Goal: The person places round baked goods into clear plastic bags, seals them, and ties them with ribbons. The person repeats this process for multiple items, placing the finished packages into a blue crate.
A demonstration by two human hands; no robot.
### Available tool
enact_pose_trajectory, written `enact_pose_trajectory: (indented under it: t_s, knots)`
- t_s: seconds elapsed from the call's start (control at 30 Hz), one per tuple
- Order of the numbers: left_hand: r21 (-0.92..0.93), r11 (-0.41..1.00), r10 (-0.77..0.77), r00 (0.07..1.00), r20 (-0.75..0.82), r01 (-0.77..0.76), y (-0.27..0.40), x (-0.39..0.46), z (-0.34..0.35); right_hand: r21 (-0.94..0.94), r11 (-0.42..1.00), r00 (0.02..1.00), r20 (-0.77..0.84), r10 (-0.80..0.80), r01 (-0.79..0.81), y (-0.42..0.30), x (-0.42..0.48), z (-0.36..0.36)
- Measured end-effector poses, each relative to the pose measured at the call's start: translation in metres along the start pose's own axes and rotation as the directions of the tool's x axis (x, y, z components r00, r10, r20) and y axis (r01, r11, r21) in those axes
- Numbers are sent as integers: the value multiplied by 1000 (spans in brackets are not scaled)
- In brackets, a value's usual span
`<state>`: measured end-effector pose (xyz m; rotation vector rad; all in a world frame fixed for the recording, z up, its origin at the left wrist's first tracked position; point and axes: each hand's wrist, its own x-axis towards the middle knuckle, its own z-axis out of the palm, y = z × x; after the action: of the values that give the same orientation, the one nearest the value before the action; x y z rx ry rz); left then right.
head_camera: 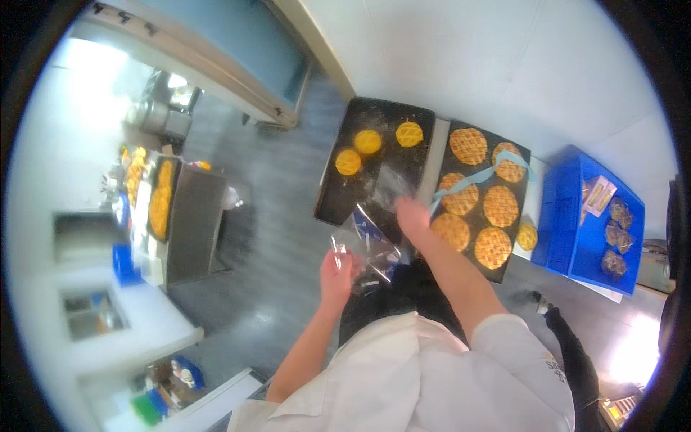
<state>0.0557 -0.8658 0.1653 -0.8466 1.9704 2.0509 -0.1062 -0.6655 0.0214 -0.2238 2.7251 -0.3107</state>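
A clear plastic bag (372, 245) with blue print hangs at my left hand (339, 270), whose fingers are closed on it. My right hand (413, 216) reaches over the near edge of a dark baking tray (337, 200), with another piece of clear plastic (391, 186) at its fingertips. Several small yellow lattice-topped pastries (368, 141) lie towards the far side of that tray. On a second dark tray (480, 175), to the right, sit several larger browned lattice pies (468, 146). A pale blue ribbon-like strip (486, 171) lies across some of them.
A blue plastic crate (561, 216) with bagged items stands at the right, beside a single yellow pastry (527, 236). A white wall rises behind the trays. Across the floor at left is a counter (194, 224) with food. A dark-clothed person (575, 351) is at lower right.
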Motion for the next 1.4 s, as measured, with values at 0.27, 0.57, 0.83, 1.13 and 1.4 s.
enact_pose_trajectory:
  t_s: [0.27,0.57,0.83,1.13,1.4]
  knots:
    - [44,998,22,972,235,-34,73,124,-18,930,104,914,367,-174,-354,-19,55,-19]
    - [31,995,-70,458,886,93,163,236,-2,936,-329,977,60,-203,-126,-87,-5,-168]
    - [60,991,-99,336,937,123,224,267,-20,998,-55,968,24,251,-11,-116,-2,-209]
    - [134,786,199,453,869,-603,295,208,35,896,436,830,-307,466,87,-108,-59,-256]
    - [77,812,235,444,865,-579,269,184,57,914,405,753,-255,606,-16,-102,-96,-263]
